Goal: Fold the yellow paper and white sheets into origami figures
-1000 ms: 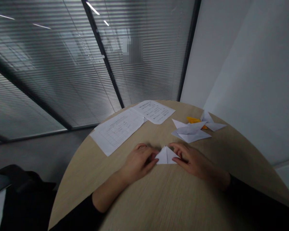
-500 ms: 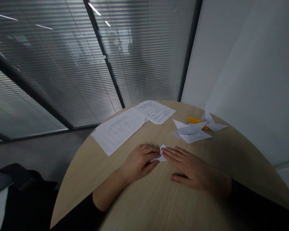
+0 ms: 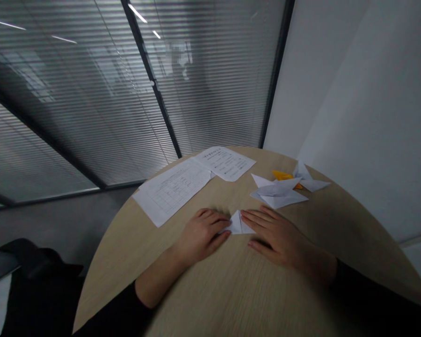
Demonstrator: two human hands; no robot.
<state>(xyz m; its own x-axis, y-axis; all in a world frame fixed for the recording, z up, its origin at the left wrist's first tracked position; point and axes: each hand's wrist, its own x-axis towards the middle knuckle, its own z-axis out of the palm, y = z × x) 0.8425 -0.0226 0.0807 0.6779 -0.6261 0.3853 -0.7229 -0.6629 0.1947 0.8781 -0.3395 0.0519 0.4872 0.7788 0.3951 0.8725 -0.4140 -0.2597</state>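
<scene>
A small folded white paper [image 3: 236,223], roughly triangular with a crease down its middle, lies on the wooden table between my two hands. My left hand [image 3: 203,236] holds down its left corner, with the paper's end between thumb and curled fingers. Over the right part of the paper, my right hand [image 3: 275,236] lies flat, fingers stretched out and thumb apart, touching the table. The paper's right tip is partly hidden beneath those fingers.
Beyond my right hand lie white folded-paper pieces [image 3: 279,193] and a yellow folded piece [image 3: 282,175]. Two printed sheets [image 3: 175,187] overlap at the back left of the round table [image 3: 210,290]. Blinds cover the glass wall behind, and a white wall stands at right.
My right hand has slid slightly right and up along the paper, uncovering more of its creased middle. My left hand has stayed almost in place.
</scene>
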